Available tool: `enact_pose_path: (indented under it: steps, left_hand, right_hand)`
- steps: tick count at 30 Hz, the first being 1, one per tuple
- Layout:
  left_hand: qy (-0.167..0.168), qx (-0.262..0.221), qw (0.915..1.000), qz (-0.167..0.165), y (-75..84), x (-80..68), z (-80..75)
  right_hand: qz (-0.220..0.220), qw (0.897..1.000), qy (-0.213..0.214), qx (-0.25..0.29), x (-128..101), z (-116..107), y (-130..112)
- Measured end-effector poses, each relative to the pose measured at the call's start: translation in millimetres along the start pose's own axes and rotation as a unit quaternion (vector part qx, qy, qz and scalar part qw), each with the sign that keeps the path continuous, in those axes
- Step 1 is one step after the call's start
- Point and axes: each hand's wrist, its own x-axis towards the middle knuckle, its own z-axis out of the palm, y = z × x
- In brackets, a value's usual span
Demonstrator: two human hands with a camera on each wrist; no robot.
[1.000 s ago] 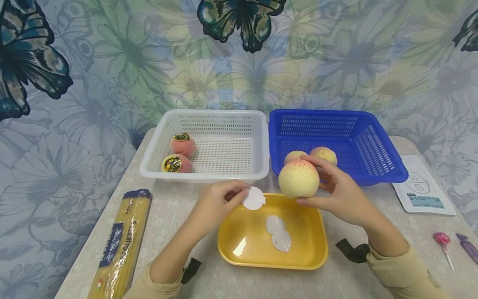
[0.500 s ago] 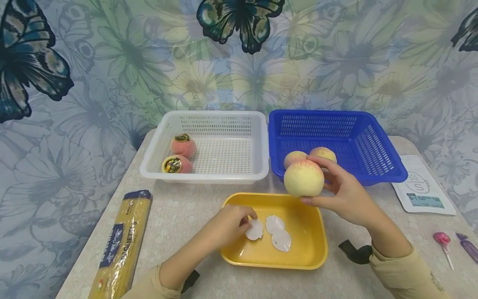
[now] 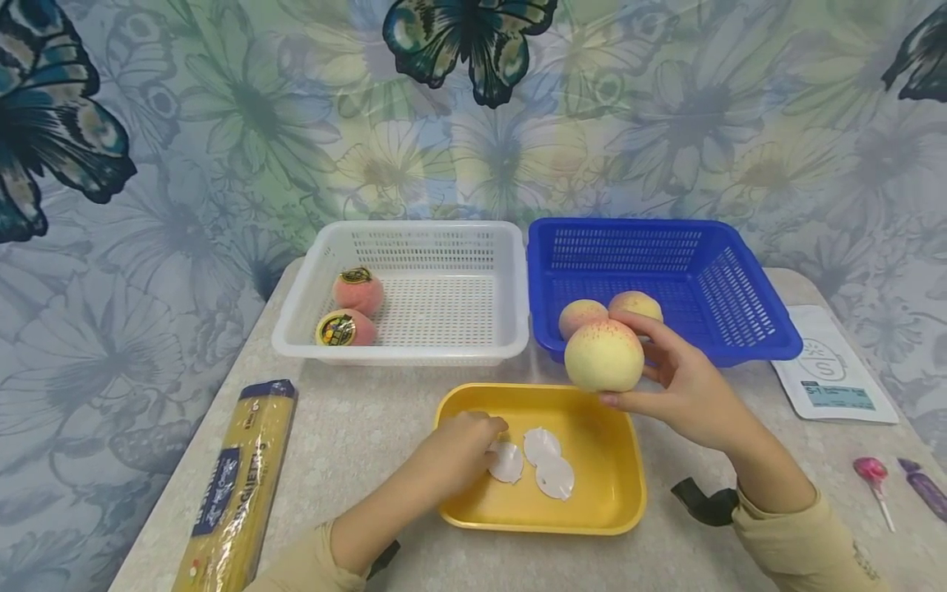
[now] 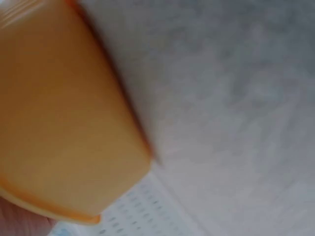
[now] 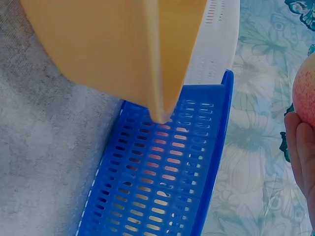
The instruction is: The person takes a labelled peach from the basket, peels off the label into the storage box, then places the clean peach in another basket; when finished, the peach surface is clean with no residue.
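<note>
Head view is showing the right hand [image 3: 684,390] gripping a pale yellow peach [image 3: 603,355], fingers curling round it and holding it just above the far right corner of the yellow tray [image 3: 617,514]. Left hand [image 3: 460,448] is reaching into that tray, its fingertips pinching a white round backing paper [image 3: 507,462] lying beside two more white papers [image 3: 549,462] on the tray floor. Beyond the tray, a blue basket [image 3: 740,316] is holding two more peaches [image 3: 608,310], and to the tray's far left a white basket [image 3: 444,288] is holding two stickered peaches [image 3: 348,311]. Left of the tray, a spaghetti packet [image 3: 235,485] is lying on the surface [image 3: 355,419].
</note>
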Motion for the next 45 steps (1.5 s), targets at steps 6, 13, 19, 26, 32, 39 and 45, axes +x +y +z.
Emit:
enact_pose_path:
  steps: [6, 13, 19, 26, 32, 39, 45]
  left_hand:
    - [0.085, -0.004, 0.9956, 0.039, 7.7, 1.8, -25.2]
    - [0.184, -0.042, 0.9803, 0.057, 13.3, 35.3, -50.5]
    - [0.149, -0.041, 0.988, 0.013, 16.9, 72.1, -49.8]
    - [0.112, 0.021, 0.9931, -0.03, 13.1, 97.2, -37.6]
    - [0.115, 0.06, 0.9911, -0.029, 11.3, 103.5, -30.8]
    - [0.114, 0.067, 0.9908, -0.029, 10.1, 103.9, -28.5]
    - [0.118, 0.069, 0.9903, -0.026, 9.4, 104.7, -27.4]
  right_hand:
    - [-0.016, 1.0, 0.005, 0.013, -2, -2, 6]
    - [-0.01, 0.999, 0.025, 0.025, -4, -13, 19]
    - [0.024, 0.998, 0.057, 0.02, -4, -30, 31]
    - [0.094, 0.991, 0.097, -0.002, 0, -65, 53]
    - [0.151, 0.978, 0.112, -0.087, 13, -106, 81]
    - [0.156, 0.975, 0.035, -0.155, 35, -125, 111]
    - [0.183, 0.954, 0.003, -0.239, 56, -124, 122]
